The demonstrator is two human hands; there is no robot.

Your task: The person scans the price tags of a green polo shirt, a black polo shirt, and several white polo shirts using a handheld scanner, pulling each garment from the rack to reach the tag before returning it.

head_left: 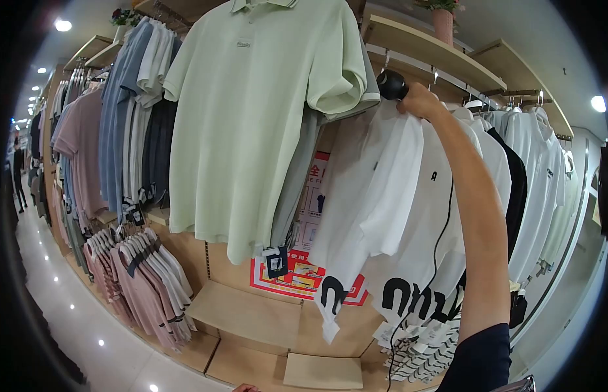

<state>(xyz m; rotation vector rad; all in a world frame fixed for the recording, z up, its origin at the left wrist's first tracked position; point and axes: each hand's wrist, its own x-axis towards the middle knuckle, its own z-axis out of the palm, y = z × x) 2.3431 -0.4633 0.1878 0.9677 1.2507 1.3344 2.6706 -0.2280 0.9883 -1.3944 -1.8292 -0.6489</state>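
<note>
My right hand (pixel 421 102) is raised at the upper right, its fingers wrapped round a black handheld device (pixel 392 85) whose black cord (pixel 441 238) hangs down. The device is next to the shoulder of a white shirt (pixel 376 189) on the rack. Left of it hangs a pale green polo shirt (pixel 248 124), with a grey garment behind it and a dark tag (pixel 275 262) below. Only a sliver of my left hand (pixel 246 388) shows at the bottom edge; its fingers cannot be made out.
More white shirts (pixel 532 176) hang at the right, and blue and pink shirts (pixel 88 150) at the left. Small pink garments (pixel 144 287) hang lower left. Wooden shelves (pixel 252 313) jut out below. A person (pixel 18 176) stands far down the aisle.
</note>
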